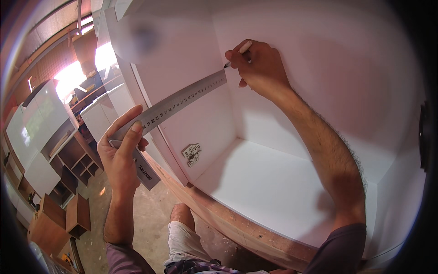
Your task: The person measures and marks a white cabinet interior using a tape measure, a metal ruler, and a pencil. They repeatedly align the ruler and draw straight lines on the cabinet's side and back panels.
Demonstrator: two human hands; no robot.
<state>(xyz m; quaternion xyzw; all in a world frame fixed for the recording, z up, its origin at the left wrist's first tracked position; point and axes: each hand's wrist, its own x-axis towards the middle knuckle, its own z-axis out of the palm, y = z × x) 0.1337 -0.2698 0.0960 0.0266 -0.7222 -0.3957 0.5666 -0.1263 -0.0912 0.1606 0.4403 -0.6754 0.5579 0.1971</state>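
Note:
My left hand (pixel 125 144) grips a try square (pixel 182 98) near its corner, thumb on the steel blade and fingers behind. The grey stock (pixel 148 172) hangs down below the hand, outside the cabinet's front edge. The marked blade reaches across the white side panel (pixel 191 50) to the inner back corner. My right hand (pixel 260 64) pinches a white marking pen (pixel 245 47), its dark tip at the far end of the blade. Lower on the same panel sits a metal hinge plate (pixel 191 154).
The white cabinet's bottom panel (pixel 264 182) lies below my right arm. A wooden beam (pixel 237 214) runs under its front edge. To the left stand glossy white cabinets (pixel 41 137), brown open boxes (pixel 77 214) and a concrete floor (pixel 150 214).

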